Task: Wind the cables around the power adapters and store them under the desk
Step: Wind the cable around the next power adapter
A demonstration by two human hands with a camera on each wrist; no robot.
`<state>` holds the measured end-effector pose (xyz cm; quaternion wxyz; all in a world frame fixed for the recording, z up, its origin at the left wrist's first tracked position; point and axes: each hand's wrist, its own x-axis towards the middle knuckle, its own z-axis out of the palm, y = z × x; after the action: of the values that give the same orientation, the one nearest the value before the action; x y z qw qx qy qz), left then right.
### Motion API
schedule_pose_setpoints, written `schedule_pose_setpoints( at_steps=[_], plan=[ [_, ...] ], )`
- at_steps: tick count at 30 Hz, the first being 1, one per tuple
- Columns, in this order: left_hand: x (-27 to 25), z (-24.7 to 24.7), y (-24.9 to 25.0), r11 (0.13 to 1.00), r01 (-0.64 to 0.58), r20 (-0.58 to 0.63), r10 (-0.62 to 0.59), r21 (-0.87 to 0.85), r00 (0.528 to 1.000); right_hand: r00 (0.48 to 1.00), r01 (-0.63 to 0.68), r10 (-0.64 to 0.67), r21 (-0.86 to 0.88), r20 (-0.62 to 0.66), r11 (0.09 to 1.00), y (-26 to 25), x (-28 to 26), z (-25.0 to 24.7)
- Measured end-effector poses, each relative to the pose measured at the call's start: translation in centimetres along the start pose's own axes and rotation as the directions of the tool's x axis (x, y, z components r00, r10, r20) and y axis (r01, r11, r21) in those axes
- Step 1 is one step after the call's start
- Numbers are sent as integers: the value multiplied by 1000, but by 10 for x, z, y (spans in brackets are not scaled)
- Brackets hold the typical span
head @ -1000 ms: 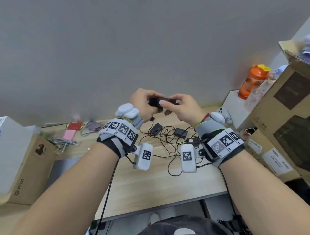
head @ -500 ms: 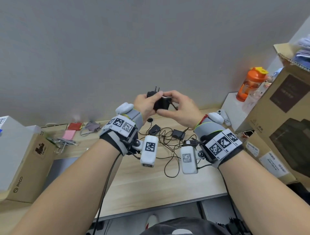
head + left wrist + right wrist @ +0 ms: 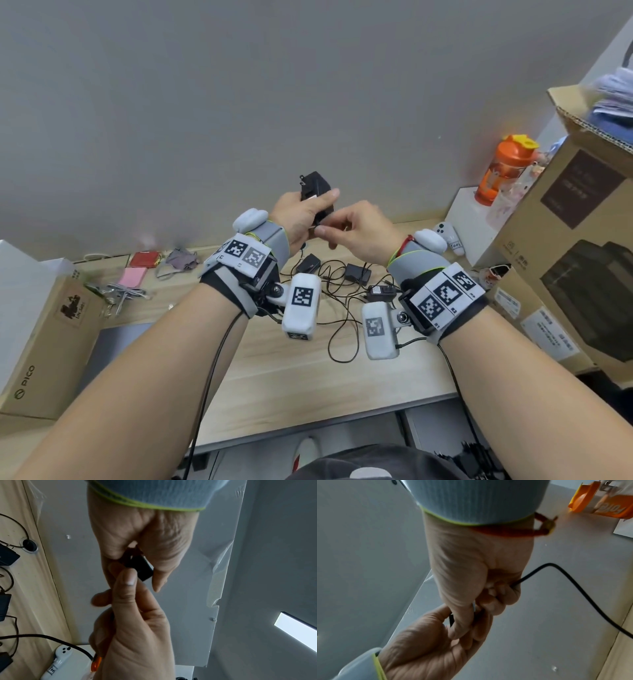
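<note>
Above the middle of the light wooden counter (image 3: 308,370), the left hand (image 3: 298,216) holds a black power adapter (image 3: 317,192), with the right hand (image 3: 363,233) just to its right on the thin black cable (image 3: 570,582). Below them lie three more black adapters (image 3: 358,272) amid tangled cables. A tall brown cardboard box (image 3: 565,246) stands at the right; an orange drinking bottle (image 3: 503,171) stands far right on a white box (image 3: 469,222). A brown cardboard carton (image 3: 48,342) sits at the left.

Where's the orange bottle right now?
In the head view the orange bottle stands upright at the far right, on a white box against the wall, just left of the big cardboard box.
</note>
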<state>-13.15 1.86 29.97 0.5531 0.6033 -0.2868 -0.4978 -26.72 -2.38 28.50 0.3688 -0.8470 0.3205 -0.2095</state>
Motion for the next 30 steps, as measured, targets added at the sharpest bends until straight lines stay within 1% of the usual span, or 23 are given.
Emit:
schedule_pose_setpoints(
  at_steps=[2,4,6,8,10,12,14,17,18,20,23,26,30],
  plan=[
    [1,-1,-1,999,-14,-28,15,30,999,995,-30,28,23,93,999,3,-4,1],
    [1,-4,2,999,-5,-34,6,33,999,989,-76,72,25,125,997,12,-7,-1],
    [1,-11,5,996,39,15,-40,81,999,989,-118,116,18,94,993,23,-10,-9],
    [0,-17,6,980,86,63,-99,182,993,987,-160,160,23,34,987,35,-8,-18],
    [-3,-19,6,959,110,119,-145,260,982,978,-202,204,45,-47,978,40,-5,-27],
    [-6,-17,6,948,138,175,-193,286,966,970,-210,220,101,-101,973,39,-2,-33],
    [-7,-15,6,929,160,204,-237,334,950,974,-182,202,175,-105,968,32,0,-37],
    [-9,-14,5,860,110,265,-272,498,925,981,-171,189,260,-43,950,23,-1,-37],
    [-9,-15,4,850,90,276,-266,519,923,984,-166,178,271,-21,948,22,-1,-36],
    [-8,-17,3,856,62,259,-224,513,939,987,-148,160,283,-17,948,23,0,-33],
    [-4,-20,1,921,31,181,-109,389,977,985,-130,159,313,-67,941,27,3,-31],
    [-1,-21,2,971,17,78,-36,239,996,987,-109,142,316,-82,943,25,5,-26],
    [-1,-20,4,979,-22,-12,25,205,1000,988,-88,121,288,-98,954,19,7,-19]
  ],
)
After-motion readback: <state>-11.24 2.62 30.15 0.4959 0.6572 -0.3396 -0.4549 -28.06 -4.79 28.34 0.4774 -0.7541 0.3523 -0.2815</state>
